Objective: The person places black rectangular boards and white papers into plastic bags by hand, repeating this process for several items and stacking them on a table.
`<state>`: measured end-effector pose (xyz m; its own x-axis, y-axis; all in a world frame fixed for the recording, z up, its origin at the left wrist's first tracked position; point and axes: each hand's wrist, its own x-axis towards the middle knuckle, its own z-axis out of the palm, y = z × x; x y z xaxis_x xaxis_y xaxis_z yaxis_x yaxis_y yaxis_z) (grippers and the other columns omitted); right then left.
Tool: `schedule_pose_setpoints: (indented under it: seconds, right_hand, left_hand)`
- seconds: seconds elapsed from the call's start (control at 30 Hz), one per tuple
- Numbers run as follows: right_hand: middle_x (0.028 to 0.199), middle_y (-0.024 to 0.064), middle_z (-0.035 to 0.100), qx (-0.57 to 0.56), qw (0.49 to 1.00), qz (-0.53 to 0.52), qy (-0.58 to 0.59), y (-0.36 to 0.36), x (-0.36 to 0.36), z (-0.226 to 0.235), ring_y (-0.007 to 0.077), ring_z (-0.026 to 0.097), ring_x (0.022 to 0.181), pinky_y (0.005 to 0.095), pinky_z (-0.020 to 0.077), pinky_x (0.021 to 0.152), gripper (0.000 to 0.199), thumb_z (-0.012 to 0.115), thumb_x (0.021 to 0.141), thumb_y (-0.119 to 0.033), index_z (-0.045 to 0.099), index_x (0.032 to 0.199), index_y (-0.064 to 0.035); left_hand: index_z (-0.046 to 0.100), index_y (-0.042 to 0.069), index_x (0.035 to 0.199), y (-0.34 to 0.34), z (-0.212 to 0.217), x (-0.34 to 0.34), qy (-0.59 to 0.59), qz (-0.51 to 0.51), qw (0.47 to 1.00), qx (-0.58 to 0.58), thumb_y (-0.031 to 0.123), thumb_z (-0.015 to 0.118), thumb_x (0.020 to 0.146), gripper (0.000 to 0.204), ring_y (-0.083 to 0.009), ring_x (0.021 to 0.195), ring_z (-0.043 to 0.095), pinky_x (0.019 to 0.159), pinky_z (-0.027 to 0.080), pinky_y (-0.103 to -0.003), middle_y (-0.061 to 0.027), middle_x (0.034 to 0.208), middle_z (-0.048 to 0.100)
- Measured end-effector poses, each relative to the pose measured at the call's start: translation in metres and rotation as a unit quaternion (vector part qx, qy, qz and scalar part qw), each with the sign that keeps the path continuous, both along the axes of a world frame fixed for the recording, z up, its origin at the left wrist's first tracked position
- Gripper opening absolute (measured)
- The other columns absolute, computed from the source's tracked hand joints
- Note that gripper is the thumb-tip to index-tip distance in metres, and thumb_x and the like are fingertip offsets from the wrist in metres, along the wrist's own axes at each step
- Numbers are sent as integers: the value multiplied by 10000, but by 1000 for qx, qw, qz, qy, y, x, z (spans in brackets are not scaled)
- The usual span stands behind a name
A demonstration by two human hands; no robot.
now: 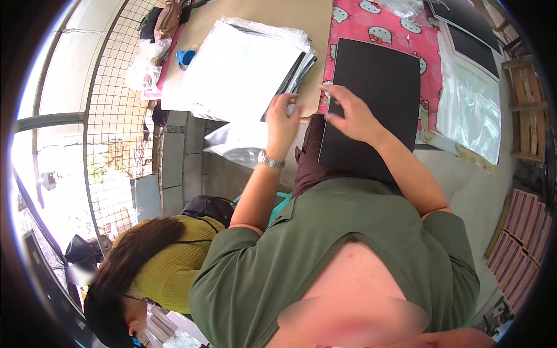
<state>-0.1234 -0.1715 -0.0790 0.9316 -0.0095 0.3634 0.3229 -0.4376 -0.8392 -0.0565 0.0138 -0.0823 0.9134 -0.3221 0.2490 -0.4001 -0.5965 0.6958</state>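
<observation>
My left hand [282,127], with a metal watch on its wrist, is at the near right corner of a stack of clear plastic sleeves [243,69]. Its fingers are curled together; a small whitish bit shows between them, too small to name. Beside that wrist a loose clear plastic bag [239,141] hangs over the table edge. My right hand [355,116] is open, thumb and fingers apart, above the left side of a large black board [377,75]. The board's near end reaches over the table edge to my lap.
A blue tape roll [185,58] lies left of the stack, on brown board [174,95]. Pink patterned cloth [380,20] covers the table's right part. More black boards [467,23] and clear sleeves [470,104] lie at far right. A person [168,261] bends close on my left.
</observation>
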Motion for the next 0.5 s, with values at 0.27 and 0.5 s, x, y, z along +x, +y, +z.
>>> schedule_pose_setpoints:
  seconds: [0.27,0.5]
  right_hand:
    - [900,14,620,305,916,146,215,-25,-13,29,57,553,820,217,445,744,304,594,839,-63,567,1134,4]
    - [772,10,613,166,969,76,165,-37,-20,67,63,532,718,209,436,699,133,621,826,-104,616,908,1]
  left_hand:
    - [455,-61,1198,-24,84,-18,338,-230,845,-343,-144,479,756,450,-260,1203,442,961,395,-324,-180,1272,468]
    - [471,-77,1164,-41,73,-24,353,-182,840,-369,-120,508,784,384,-211,1062,543,887,447,-282,-184,1154,552]
